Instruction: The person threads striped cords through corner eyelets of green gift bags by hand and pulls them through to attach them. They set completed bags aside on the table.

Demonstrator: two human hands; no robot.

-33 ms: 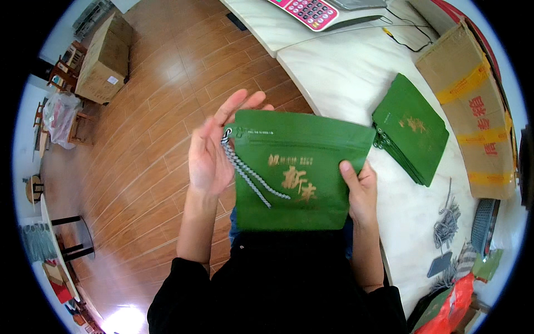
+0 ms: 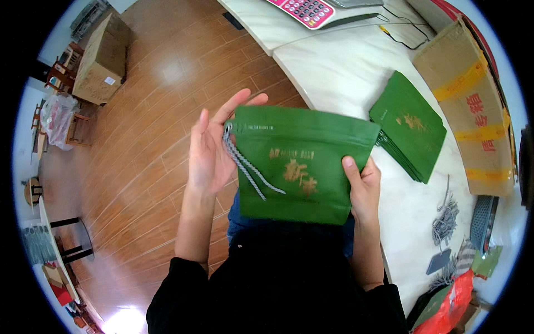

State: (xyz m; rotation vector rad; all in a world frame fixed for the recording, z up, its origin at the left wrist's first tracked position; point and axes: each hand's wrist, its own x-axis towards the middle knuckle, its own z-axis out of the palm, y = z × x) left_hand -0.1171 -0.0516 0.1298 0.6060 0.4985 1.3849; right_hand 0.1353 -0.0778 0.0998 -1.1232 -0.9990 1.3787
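Note:
A green flat pouch [image 2: 307, 139] with gold lettering is held up in front of my lap. My right hand [image 2: 364, 186] grips its right edge, thumb on the front face and the other fingers mostly behind. From a hole at the pouch's upper left corner hangs a grey-and-white braided cord [image 2: 245, 164], its two ends lying across the front. My left hand [image 2: 210, 147] is open beside that corner, fingers spread and partly hidden behind the pouch. Whether it touches the pouch, I cannot tell.
On the white marble-patterned table [image 2: 328, 72] lies a stack of green pouches [image 2: 411, 125]. Loose braided cords [image 2: 445, 225] lie nearer, beside a dark rectangular object [image 2: 439, 261]. A taped cardboard box [image 2: 473, 117] lines the right side. A pink calculator [image 2: 307, 10] sits far off.
The pouch has shifted slightly to the right and up, its lower edge lifting. My left thumb has straightened away from the corded corner.

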